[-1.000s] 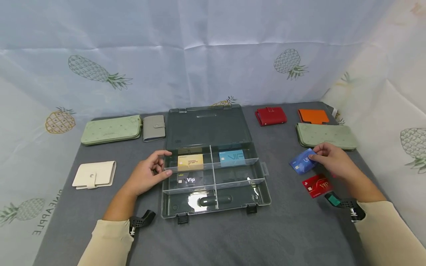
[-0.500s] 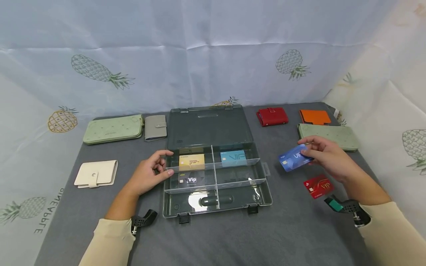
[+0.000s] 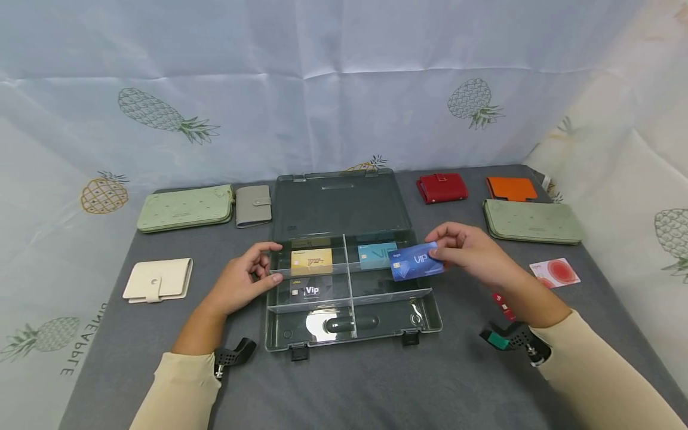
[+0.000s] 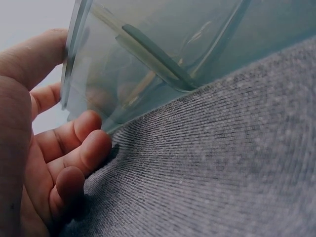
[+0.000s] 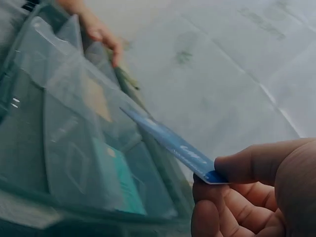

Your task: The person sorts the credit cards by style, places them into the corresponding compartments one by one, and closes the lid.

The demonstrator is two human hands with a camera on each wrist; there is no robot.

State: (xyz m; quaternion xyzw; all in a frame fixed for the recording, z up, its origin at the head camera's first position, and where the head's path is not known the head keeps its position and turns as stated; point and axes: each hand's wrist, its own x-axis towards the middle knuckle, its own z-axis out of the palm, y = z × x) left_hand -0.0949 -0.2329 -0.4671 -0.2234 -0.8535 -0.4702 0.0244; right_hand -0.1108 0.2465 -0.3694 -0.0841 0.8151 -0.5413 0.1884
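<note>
Over the right half of the clear grey plastic divided box [image 3: 352, 310], the right hand [image 3: 473, 254] pinches a dark blue plastic VIP card [image 3: 415, 261] by its right end between thumb and fingertips. Its long axis runs left to right, the free end pointing toward the left hand [image 3: 242, 283] and tilted slightly downward, face up. It hovers just in front of the light blue card [image 3: 373, 254] in the rear right compartment. Curled loosely, the left hand grips the box's left wall.
</note>
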